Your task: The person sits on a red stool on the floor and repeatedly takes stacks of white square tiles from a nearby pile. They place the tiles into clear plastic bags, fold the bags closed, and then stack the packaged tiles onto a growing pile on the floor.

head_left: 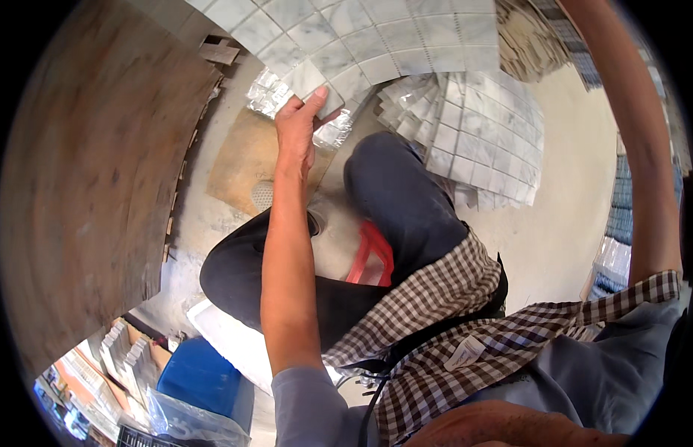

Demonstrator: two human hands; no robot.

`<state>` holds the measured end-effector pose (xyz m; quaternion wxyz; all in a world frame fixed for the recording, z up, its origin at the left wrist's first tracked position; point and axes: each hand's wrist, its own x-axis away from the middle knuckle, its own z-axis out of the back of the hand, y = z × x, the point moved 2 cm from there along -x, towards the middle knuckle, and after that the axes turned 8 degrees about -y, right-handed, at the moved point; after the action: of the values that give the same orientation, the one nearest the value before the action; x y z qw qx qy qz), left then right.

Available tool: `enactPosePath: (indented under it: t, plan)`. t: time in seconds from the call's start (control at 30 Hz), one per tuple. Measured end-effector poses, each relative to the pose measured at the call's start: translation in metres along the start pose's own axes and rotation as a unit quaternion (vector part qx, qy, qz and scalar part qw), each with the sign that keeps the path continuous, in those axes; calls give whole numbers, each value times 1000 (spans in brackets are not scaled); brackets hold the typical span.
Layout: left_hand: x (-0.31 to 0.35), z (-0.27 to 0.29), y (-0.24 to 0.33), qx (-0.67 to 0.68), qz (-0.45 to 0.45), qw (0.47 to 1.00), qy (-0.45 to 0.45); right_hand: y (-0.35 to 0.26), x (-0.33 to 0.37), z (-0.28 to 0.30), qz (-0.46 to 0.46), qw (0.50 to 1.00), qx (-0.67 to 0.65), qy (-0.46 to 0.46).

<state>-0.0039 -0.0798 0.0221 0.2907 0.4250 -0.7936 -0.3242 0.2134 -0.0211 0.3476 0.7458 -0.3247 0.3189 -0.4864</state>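
Two arms show, and only one of them ends in a visible hand. Far left, a broad wooden surface (93, 186) curves along the rim, with small stacks of tiles (127, 350) and a blue tub (201, 376) below it near the lower edge, and a clear plastic bag (190, 425) just under the tub. Next comes a flat brown board (242, 160) lying on the concrete floor (562, 223), with crumpled clear wrap (268, 93) at its upper edge. The left hand (298, 123) reaches up from a bare forearm; its fingers are closed on the lower corner of a marble mosaic sheet (376, 37), thumb on the face of a corner tile, so the hand grips the sheet. That sheet, made of grey-white square tiles, fills the top middle of the view and hangs over the wrap. Below it, dark trousers (399, 194) cover bent knees, and a red strap (372, 257) lies between the legs. A checked shirt (436, 298) spreads across the lower middle. Right of the knee, a fanned pile of sheets (484, 138) of the same kind rests on the floor, just beside the held one. More stacked sheets (618, 223) in darker blue-grey line the right rim. The right arm (644, 149) rises along the right side and leaves the view at the top, so I cannot tell whether that hand is open or closed.
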Motion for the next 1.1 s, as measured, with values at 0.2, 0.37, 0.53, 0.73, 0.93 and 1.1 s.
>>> enactPosePath:
  t: [0.2,0.37,0.53,0.73,0.93,1.1]
  plan:
    - [-18,49,-68,-12,84,987,139,143,-73,-65,-71,997,16,-12]
    - [-29,35,-126,44,128,970,201,238,-87,-91,-230,972,49,-10]
    - [-23,47,-164,31,168,947,272,285,-94,-142,-274,957,74,-57]
    - [-34,55,-180,82,186,944,261,363,-106,-156,-270,959,79,-32]
    - [-45,76,-187,115,183,939,268,376,-126,-182,-299,947,93,-67]
    - [-48,89,-186,134,184,932,283,354,-138,-198,-296,939,49,-170]
